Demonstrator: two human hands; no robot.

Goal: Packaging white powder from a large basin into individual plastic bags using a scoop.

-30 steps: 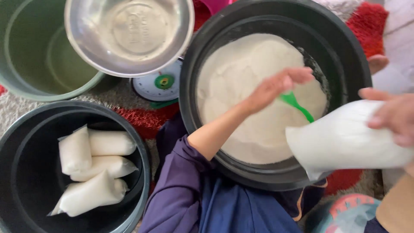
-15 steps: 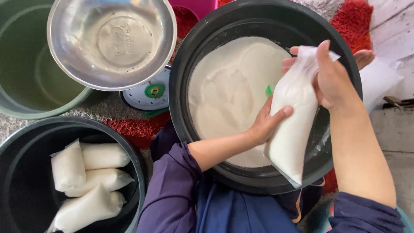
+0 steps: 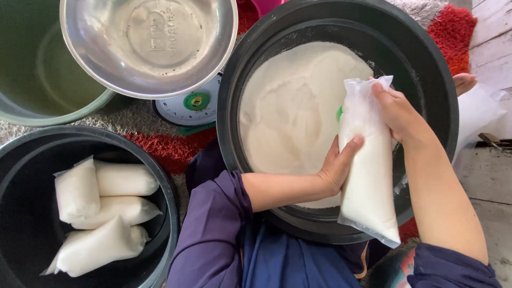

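A clear plastic bag (image 3: 368, 176) filled with white powder hangs upright over the near right rim of a big black basin (image 3: 432, 69). My right hand (image 3: 397, 114) grips the bag's open top. My left hand (image 3: 337, 166) presses against its left side, thumb on the plastic. The basin holds a heap of white powder (image 3: 290, 112), and a bit of green scoop (image 3: 338, 113) shows behind the bag.
A second black tub (image 3: 160, 181) at the lower left holds several filled bags (image 3: 101, 213). A steel bowl (image 3: 149, 45) sits on a small dial scale (image 3: 194, 106). A green bucket (image 3: 32, 69) stands at the upper left. Red rug (image 3: 170, 146) underneath; wooden floor at right.
The bag swung from the right, lying sideways, to upright over the basin. My left hand let go of the green scoop and came onto the bag's side.
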